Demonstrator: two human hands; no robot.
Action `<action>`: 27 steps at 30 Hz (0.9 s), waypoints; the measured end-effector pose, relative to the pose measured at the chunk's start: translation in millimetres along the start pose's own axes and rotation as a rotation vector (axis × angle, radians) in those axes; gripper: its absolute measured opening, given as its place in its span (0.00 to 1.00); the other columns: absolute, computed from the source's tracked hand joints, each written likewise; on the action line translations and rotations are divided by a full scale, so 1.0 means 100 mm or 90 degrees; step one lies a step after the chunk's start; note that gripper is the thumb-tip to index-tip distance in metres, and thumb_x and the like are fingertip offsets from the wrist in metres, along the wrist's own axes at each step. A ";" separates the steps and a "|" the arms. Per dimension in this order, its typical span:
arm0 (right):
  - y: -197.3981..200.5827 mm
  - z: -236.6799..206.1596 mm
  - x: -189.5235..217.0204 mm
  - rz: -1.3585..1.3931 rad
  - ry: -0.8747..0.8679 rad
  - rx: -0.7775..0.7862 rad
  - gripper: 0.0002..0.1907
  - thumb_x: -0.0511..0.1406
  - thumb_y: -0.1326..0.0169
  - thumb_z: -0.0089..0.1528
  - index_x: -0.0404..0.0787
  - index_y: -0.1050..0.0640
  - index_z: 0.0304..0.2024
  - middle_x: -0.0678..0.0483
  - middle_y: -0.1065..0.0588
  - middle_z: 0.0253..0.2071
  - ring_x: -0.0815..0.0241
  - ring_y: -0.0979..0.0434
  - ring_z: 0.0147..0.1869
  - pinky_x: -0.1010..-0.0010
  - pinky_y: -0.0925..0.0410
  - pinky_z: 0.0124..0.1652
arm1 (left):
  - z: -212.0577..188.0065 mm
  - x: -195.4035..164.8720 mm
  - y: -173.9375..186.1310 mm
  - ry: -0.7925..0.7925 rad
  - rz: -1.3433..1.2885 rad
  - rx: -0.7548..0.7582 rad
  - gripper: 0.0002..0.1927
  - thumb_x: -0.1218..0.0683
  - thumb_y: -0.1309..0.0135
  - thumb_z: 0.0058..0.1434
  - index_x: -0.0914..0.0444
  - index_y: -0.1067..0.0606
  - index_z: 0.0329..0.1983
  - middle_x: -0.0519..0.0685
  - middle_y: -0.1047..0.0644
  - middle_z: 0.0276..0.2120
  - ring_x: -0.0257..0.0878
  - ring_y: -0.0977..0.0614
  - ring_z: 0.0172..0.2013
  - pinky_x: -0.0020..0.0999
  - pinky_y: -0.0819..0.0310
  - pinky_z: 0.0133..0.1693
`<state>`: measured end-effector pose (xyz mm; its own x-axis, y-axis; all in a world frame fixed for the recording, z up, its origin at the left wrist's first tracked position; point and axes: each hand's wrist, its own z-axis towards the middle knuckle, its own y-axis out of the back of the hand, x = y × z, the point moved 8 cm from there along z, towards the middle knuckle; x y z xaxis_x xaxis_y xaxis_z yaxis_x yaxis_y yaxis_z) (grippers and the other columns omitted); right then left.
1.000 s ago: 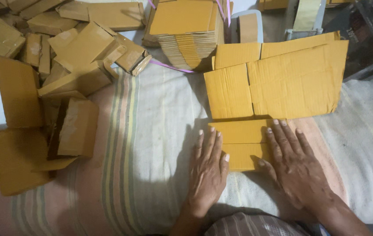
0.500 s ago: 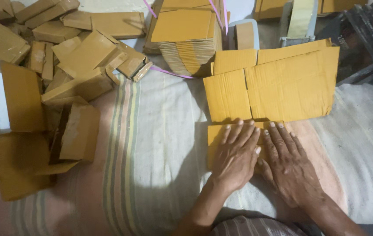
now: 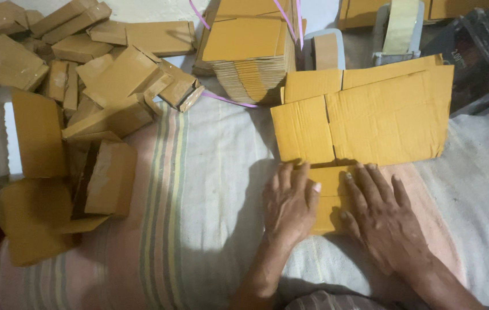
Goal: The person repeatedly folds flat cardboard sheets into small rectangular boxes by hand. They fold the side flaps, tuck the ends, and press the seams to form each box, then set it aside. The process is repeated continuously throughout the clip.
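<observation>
A flat, unfolded yellow cardboard box blank [image 3: 370,117] lies on a striped cloth [image 3: 198,189] in front of me. My left hand [image 3: 289,201] presses flat on the left part of its near flap [image 3: 330,192], fingers spread. My right hand [image 3: 382,215] lies palm down on the right part of the same flap, next to the left hand. Both hands rest on the cardboard without gripping it. The far flaps point away from me.
A tied stack of flat blanks [image 3: 250,51] sits behind the cardboard. A heap of folded brown boxes [image 3: 84,86] fills the left side. A tape dispenser [image 3: 399,28] and a tape roll [image 3: 324,51] stand at the back. Dark objects [image 3: 479,51] lie at the far right.
My left hand slid right from the cloth onto the near flap and now sits beside the right hand. The right hand stayed on the flap.
</observation>
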<state>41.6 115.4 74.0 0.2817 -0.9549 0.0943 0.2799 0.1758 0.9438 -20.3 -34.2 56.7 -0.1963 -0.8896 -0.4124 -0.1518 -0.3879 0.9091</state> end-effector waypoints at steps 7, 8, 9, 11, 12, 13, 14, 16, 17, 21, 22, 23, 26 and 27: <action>-0.15 0.33 -0.20 0.078 -0.074 0.056 0.38 0.53 0.59 0.65 0.36 0.41 0.71 0.33 0.38 0.66 0.34 0.44 0.73 0.47 0.36 0.61 | -0.07 0.35 -0.04 0.275 -0.251 0.004 0.53 0.35 0.42 0.62 0.54 0.58 0.80 0.64 0.55 0.74 0.61 0.46 0.70 0.58 0.46 0.67; -0.13 0.32 -0.21 0.107 -0.088 0.038 0.39 0.54 0.57 0.65 0.35 0.40 0.70 0.32 0.37 0.64 0.33 0.42 0.72 0.47 0.34 0.60 | -0.07 0.36 -0.04 0.261 -0.310 -0.016 0.55 0.35 0.42 0.59 0.57 0.58 0.79 0.63 0.50 0.73 0.58 0.40 0.69 0.53 0.41 0.66; -0.10 0.30 -0.22 0.114 -0.098 0.022 0.39 0.53 0.56 0.64 0.35 0.39 0.69 0.32 0.37 0.63 0.33 0.41 0.70 0.47 0.33 0.59 | -0.08 0.36 -0.04 0.247 -0.370 -0.036 0.57 0.35 0.41 0.57 0.60 0.58 0.78 0.62 0.46 0.73 0.55 0.34 0.67 0.48 0.37 0.66; -0.02 0.21 -0.19 0.129 -0.119 -0.007 0.39 0.51 0.52 0.62 0.34 0.37 0.69 0.34 0.36 0.61 0.34 0.38 0.65 0.48 0.32 0.58 | -0.11 0.41 -0.06 0.250 -0.365 -0.046 0.54 0.36 0.39 0.55 0.60 0.52 0.76 0.61 0.39 0.69 0.53 0.30 0.66 0.47 0.34 0.64; 0.04 0.16 -0.15 0.134 -0.116 -0.028 0.38 0.50 0.51 0.62 0.34 0.36 0.67 0.34 0.36 0.60 0.34 0.38 0.65 0.47 0.33 0.59 | -0.13 0.43 -0.08 0.252 -0.362 -0.049 0.53 0.37 0.38 0.54 0.61 0.49 0.76 0.60 0.35 0.68 0.52 0.29 0.65 0.46 0.33 0.64; 0.11 0.12 -0.12 0.136 -0.112 -0.055 0.37 0.50 0.50 0.61 0.34 0.35 0.66 0.34 0.36 0.60 0.34 0.38 0.64 0.47 0.35 0.59 | -0.13 0.40 0.00 0.188 -0.370 -0.110 0.53 0.39 0.36 0.55 0.63 0.48 0.75 0.62 0.35 0.68 0.53 0.30 0.65 0.47 0.33 0.63; 0.20 0.08 -0.09 0.139 -0.108 -0.083 0.37 0.49 0.48 0.60 0.34 0.34 0.64 0.35 0.37 0.59 0.33 0.39 0.64 0.46 0.36 0.59 | -0.16 0.35 0.08 0.122 -0.376 -0.170 0.53 0.41 0.33 0.55 0.65 0.47 0.75 0.64 0.36 0.68 0.55 0.30 0.66 0.48 0.34 0.63; 0.37 0.01 0.01 0.129 -0.078 -0.137 0.36 0.48 0.48 0.60 0.33 0.34 0.64 0.36 0.37 0.60 0.33 0.40 0.66 0.44 0.40 0.63 | -0.21 0.32 0.09 0.054 -0.492 -0.197 0.52 0.43 0.32 0.55 0.66 0.46 0.74 0.66 0.33 0.66 0.54 0.28 0.63 0.47 0.31 0.61; 0.45 -0.01 0.06 0.124 -0.062 -0.163 0.36 0.48 0.48 0.60 0.32 0.35 0.64 0.37 0.38 0.60 0.32 0.41 0.67 0.42 0.42 0.66 | -0.24 0.32 0.04 0.052 -0.605 -0.166 0.52 0.42 0.33 0.54 0.65 0.46 0.74 0.65 0.30 0.63 0.52 0.25 0.61 0.45 0.27 0.59; 0.48 0.09 0.12 0.030 -0.111 -0.130 0.39 0.50 0.49 0.59 0.33 0.35 0.65 0.34 0.35 0.61 0.33 0.40 0.68 0.35 0.48 0.64 | -0.30 0.36 -0.10 0.078 -0.780 -0.104 0.48 0.41 0.36 0.54 0.60 0.44 0.73 0.61 0.27 0.59 0.48 0.22 0.56 0.42 0.22 0.54; 0.39 0.18 0.12 -0.033 -0.132 -0.078 0.39 0.52 0.50 0.58 0.35 0.34 0.65 0.35 0.34 0.61 0.34 0.39 0.67 0.33 0.50 0.64 | -0.31 0.39 -0.07 0.068 -0.722 -0.129 0.45 0.41 0.39 0.57 0.60 0.43 0.73 0.60 0.28 0.60 0.47 0.23 0.58 0.42 0.23 0.55; 0.30 0.25 0.12 -0.096 -0.155 -0.025 0.39 0.54 0.51 0.58 0.37 0.33 0.64 0.36 0.33 0.60 0.36 0.39 0.67 0.31 0.52 0.63 | -0.29 0.40 -0.05 0.058 -0.665 -0.150 0.42 0.41 0.41 0.60 0.61 0.42 0.73 0.59 0.28 0.61 0.46 0.23 0.59 0.41 0.24 0.56; 0.02 0.47 0.47 -0.175 -0.038 0.115 0.45 0.54 0.54 0.54 0.34 0.36 0.67 0.35 0.36 0.66 0.36 0.43 0.74 0.33 0.57 0.69 | -0.26 0.39 0.00 -0.006 -0.610 -0.199 0.34 0.41 0.49 0.69 0.62 0.39 0.72 0.59 0.28 0.63 0.46 0.26 0.61 0.40 0.29 0.59; -0.03 0.52 0.55 -0.144 -0.022 0.148 0.41 0.52 0.57 0.59 0.34 0.36 0.68 0.38 0.36 0.67 0.39 0.43 0.75 0.37 0.58 0.72 | -0.27 0.39 0.03 -0.030 -0.610 -0.214 0.32 0.41 0.51 0.72 0.63 0.38 0.72 0.60 0.27 0.63 0.47 0.26 0.62 0.40 0.31 0.60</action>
<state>8.3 49.8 92.8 0.2033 -0.9718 -0.1193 0.1136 -0.0976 0.9887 -2.1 -76.2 44.7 -0.1747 -0.1618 -0.9712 0.0142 -0.9867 0.1619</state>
